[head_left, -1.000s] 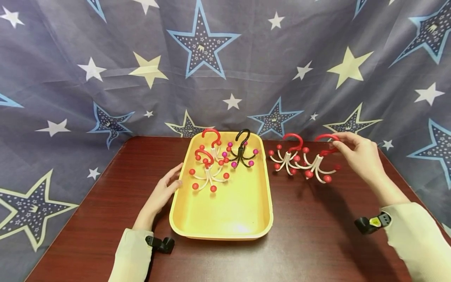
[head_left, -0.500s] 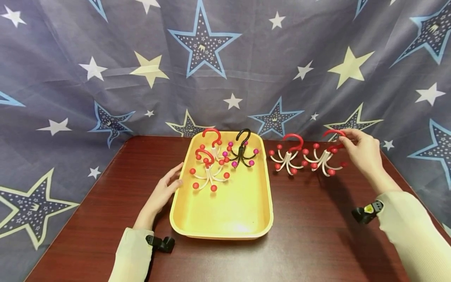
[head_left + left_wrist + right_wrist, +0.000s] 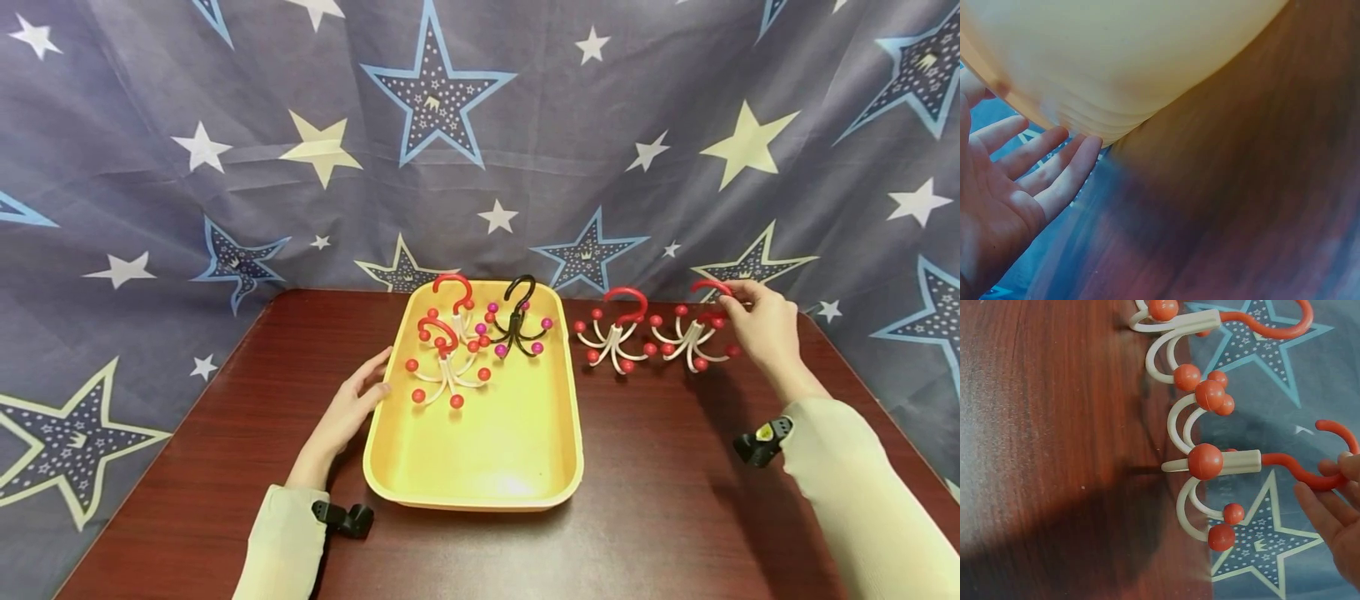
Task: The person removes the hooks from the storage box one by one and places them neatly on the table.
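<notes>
My right hand (image 3: 767, 329) pinches the red hook of a white claw hanger (image 3: 692, 335) with red ball tips. That hanger stands upright at the table's back right, its arms at or just above the wood. Close on its left is a matching red-and-white claw hanger (image 3: 615, 337). With extended fingers, my left hand (image 3: 348, 412) touches the left side of a yellow tray (image 3: 573, 433), thumb at the rim. Inside the tray are two red-and-white claw hangers, a front one (image 3: 447, 379) and a rear one (image 3: 459, 321), plus a black claw hanger (image 3: 515, 329) with purple tips.
The dark red wooden table (image 3: 660, 492) extends around the tray. A grey-blue curtain (image 3: 525, 175) printed with stars hangs right behind its back edge. The yellow tray's raised walls surround the hangers in it.
My right hand has moved the gripped hanger back and slightly right, then lowered it beside the other red-and-white hanger. My left hand and the tray have stayed in place.
</notes>
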Demonstrator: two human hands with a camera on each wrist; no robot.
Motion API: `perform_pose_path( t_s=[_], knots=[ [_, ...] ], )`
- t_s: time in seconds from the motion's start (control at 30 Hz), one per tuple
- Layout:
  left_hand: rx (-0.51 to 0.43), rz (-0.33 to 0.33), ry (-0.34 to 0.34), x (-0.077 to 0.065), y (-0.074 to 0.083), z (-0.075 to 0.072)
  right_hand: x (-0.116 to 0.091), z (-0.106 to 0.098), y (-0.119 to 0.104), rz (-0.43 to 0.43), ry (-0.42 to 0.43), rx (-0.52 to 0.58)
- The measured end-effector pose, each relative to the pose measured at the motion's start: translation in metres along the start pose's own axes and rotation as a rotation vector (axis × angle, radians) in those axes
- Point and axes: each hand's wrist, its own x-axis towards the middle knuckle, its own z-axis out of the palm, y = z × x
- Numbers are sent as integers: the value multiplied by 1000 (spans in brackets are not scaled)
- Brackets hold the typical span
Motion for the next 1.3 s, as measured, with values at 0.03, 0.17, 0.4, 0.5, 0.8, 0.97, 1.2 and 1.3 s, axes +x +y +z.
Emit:
perform_pose_path(
  t_s=[0.03, 0.17, 0.4, 0.5, 0.8, 0.97, 1.2, 1.3],
  knots=[
    [-1, 1, -1, 0, 0, 0, 0, 1, 1, 0, 1, 0],
    [-1, -2, 0, 1, 0, 2, -1, 6, 7, 3, 6, 10],
    [-2, -7, 8, 3, 1, 3, -4, 10, 10, 39, 11, 8],
    [-5, -6, 11, 3, 1, 3, -4, 9, 9, 32, 7, 9],
    [15, -5, 3, 1, 0, 1, -3, 9, -4, 34, 18, 45],
    [5, -6, 0, 0, 1, 0, 1, 11, -24, -36, 69, 68],
    [-16, -2, -11, 0, 1, 0, 2, 21, -59, -97, 87, 160],
    [-16, -4, -8, -1, 1, 1, 1, 29, -76, -139, 86, 206]
  ],
)
